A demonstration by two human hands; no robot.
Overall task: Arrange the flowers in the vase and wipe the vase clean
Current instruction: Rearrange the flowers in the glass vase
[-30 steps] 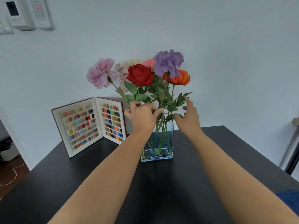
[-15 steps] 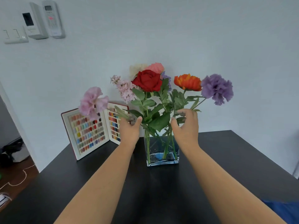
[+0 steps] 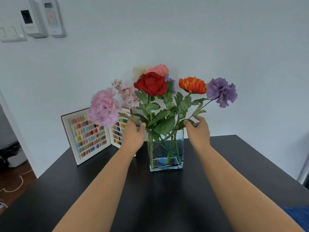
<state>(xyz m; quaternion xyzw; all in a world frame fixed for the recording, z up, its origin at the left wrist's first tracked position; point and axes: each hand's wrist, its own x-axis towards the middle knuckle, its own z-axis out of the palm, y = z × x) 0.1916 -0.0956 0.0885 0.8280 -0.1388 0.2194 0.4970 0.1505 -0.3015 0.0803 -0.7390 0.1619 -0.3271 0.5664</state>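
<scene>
mid-arranging here: glass vase (image 3: 165, 148) sits center frame on the black counter (image 3: 150, 198). left hand (image 3: 133, 136) pinches the pink flower (image 3: 103, 108) stem, right hand (image 3: 198, 131) pinches the purple flower (image 3: 221, 91) stem. next i'd guess let go, then find a cloth for wiping.

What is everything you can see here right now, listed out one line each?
vase: one, clear blue-tinted glass, table centre
red rose: one, bouquet centre
pink carnation: one, leaning left
purple carnation: one, leaning right
orange flower: one, right of rose
colour swatch book: one, open, standing left of vase
table: one, black
wall controls: several, white, upper left
left hand: holding pink carnation's stem
right hand: holding purple carnation's stem
</scene>
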